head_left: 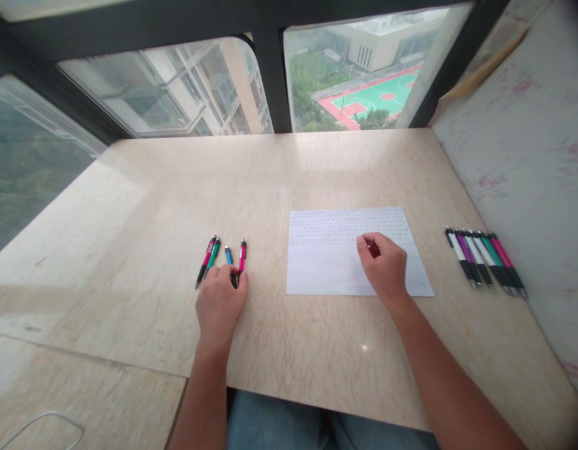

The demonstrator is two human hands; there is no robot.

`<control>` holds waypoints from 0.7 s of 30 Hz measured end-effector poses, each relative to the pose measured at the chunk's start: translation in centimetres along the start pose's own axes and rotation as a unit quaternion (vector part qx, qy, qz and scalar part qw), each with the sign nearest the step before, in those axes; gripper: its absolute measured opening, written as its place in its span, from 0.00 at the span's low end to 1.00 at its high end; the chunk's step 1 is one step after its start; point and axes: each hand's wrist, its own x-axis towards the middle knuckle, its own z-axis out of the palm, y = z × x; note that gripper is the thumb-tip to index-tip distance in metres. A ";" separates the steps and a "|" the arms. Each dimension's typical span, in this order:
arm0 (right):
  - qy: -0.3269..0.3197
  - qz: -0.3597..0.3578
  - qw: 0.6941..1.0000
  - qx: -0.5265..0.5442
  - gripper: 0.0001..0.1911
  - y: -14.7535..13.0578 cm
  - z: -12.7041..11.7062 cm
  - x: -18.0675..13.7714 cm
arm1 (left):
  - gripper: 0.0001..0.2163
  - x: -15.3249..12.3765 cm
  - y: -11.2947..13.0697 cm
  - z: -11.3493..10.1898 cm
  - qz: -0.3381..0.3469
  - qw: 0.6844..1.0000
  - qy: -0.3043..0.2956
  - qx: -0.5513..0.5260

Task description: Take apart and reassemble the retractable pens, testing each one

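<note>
My left hand (219, 301) rests on the stone surface with its fingers curled over the lower ends of a blue pen (229, 255) and a pink pen (243, 254). A black part of a pen shows between thumb and forefinger, and the fingers seem closed around the blue one. Just left of them lie a pink-and-black pen (206, 257) and a green-and-black pen (213, 254), side by side. On a white sheet of paper (317, 269), my right hand (385, 265) makes a loose fist, thumb against forefinger, with no object showing. Rows of handwriting cover the sheet's upper part.
Several pens (486, 259) with white, purple, green and pink barrels lie in a row at the right, near the papered wall (528, 156). Windows with dark frames (274, 75) border the far edge of the stone ledge (199, 181). A pale cable (54, 414) lies bottom left.
</note>
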 end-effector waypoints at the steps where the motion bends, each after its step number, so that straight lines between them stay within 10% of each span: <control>1: -0.003 0.003 1.000 0.002 0.11 0.0 0.0 0.0 | 0.13 0.2 0.2 -0.1 -0.006 1.000 -0.010 0.001; 10: -0.005 0.012 1.000 0.019 0.11 0.0 0.0 0.2 | 0.11 1.5 1.0 -1.2 -0.029 0.977 -0.014 -0.210; 17: -0.048 0.014 0.996 0.074 0.12 -0.4 0.1 0.1 | 0.12 2.1 7.5 -0.6 -0.056 0.716 -0.202 -0.666; 21: -0.106 0.046 0.990 0.079 0.11 -0.2 0.4 0.1 | 0.12 3.0 11.7 0.6 -0.061 0.638 -0.260 -0.722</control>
